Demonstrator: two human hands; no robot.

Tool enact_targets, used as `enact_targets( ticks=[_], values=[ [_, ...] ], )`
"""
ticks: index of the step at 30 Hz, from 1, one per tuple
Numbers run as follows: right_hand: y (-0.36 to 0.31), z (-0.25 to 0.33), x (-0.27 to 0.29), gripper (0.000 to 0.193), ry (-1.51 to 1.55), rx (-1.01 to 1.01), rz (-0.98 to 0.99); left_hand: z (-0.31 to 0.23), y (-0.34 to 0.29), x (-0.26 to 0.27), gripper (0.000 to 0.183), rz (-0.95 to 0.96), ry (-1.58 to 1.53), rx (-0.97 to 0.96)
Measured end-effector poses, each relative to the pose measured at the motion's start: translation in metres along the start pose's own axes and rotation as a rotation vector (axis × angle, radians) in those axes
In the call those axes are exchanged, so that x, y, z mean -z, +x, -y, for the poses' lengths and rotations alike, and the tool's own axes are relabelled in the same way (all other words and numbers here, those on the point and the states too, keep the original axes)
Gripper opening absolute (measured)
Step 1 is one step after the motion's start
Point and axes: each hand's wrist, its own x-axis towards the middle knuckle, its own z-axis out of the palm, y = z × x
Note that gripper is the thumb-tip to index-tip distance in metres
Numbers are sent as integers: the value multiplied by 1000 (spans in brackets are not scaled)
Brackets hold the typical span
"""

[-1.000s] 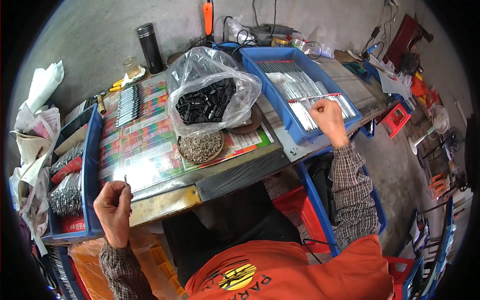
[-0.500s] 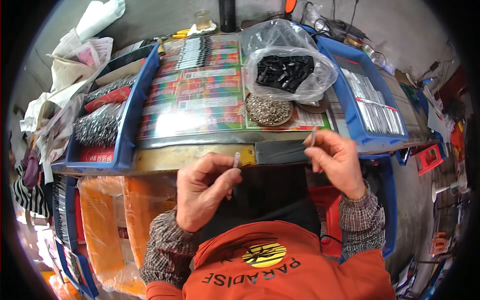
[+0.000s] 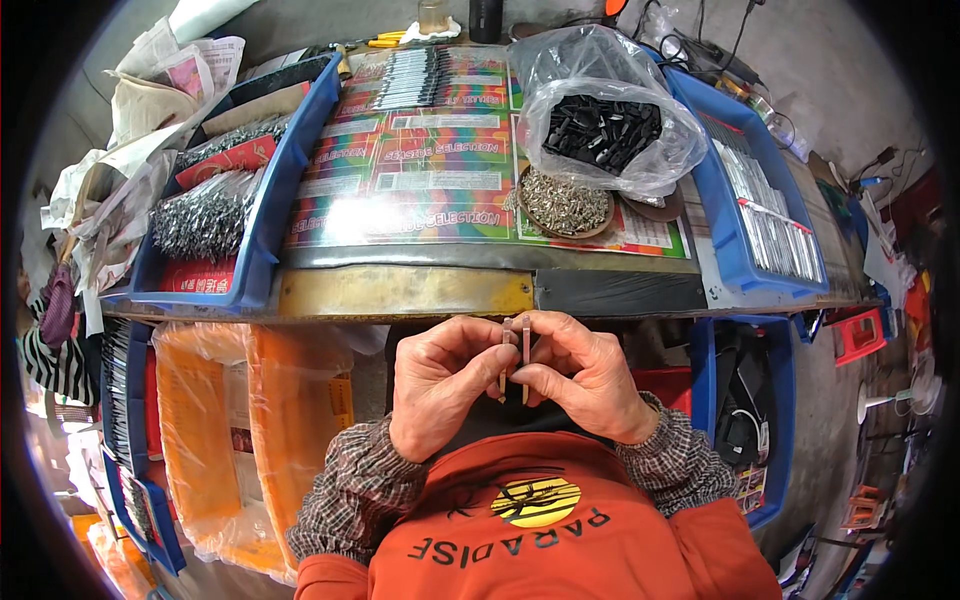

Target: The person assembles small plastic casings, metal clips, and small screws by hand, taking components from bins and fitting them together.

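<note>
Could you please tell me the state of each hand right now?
Left hand: closed, holding a thin strip.
Right hand: closed, holding another thin strip.

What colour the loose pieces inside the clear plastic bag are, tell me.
The pieces are black, best seen in the head view.

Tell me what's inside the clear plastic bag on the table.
A heap of small, oblong black pieces shows through the open mouth of the crumpled, clear plastic bag. Whatever lies beneath the top layer is covered and cannot be seen.
</note>
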Motion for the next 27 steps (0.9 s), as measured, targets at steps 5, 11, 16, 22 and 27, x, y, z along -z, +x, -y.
enact_targets(
  ticks=[5, 11, 16, 22, 27],
  values=[
    [-1, -3, -6, 43, -76, 42, -49, 7, 0, -1, 12, -19, -50, -7],
    [-2, -5, -7, 43, -110, 71, -68, 13, 0, -4, 10, -35, -80, 13],
    [-3, -6, -8, 43, -87, 58, -76, 16, -1, -4, 9, -30, -108, 17],
    [-4, -7, -8, 44, -65, 24, -72, 19, 0, -5, 9, -41, -123, 6],
    [-3, -7, -7, 46, -84, 34, -55, 21, 2, -5, 10, -26, -144, 14]
  ],
)
